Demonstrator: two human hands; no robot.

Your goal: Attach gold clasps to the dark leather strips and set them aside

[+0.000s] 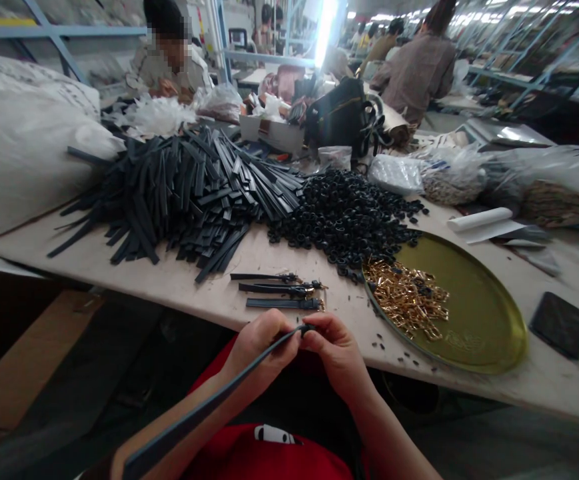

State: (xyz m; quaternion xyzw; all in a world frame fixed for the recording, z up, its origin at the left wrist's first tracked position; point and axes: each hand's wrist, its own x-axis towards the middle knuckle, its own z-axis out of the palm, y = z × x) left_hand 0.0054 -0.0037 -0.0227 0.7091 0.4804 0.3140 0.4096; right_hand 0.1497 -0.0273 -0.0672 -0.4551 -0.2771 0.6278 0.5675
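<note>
A long dark strap (204, 407) runs back along my left forearm, its far end pinched between both hands. My left hand (264, 340) is closed round the strap. My right hand (332, 340) pinches the strap's tip, where a small dark piece shows; its details are hidden by the fingers. Just beyond my hands, three short straps with loops and gold-coloured buckles lie side by side, the nearest strap (279, 303) close to my fingers. To the right, a round gold-coloured tray (484, 313) holds a heap of gold metal buckles (409, 300).
A big pile of dark straps (184, 187) covers the table's left side. Beside it is a mound of small black loops (344, 213). A dark phone (560, 325) lies at the right edge. Plastic bags, a black bag (336, 117) and co-workers are farther back.
</note>
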